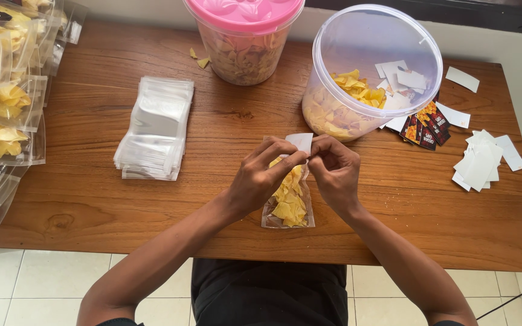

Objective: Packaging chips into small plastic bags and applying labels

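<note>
Fingers of both hands pinch one white label over one chip bag (two tubs behind).

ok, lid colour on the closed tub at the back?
Pink; the lid on the closed tub shows clearly in the head view.

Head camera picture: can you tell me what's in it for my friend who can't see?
Two hands, left hand and right hand, pinch a small white paper slip above a clear bag of yellow chips on a wooden table. Nearby lie a stack of empty clear bags, an open chip tub and filled bags.
</note>
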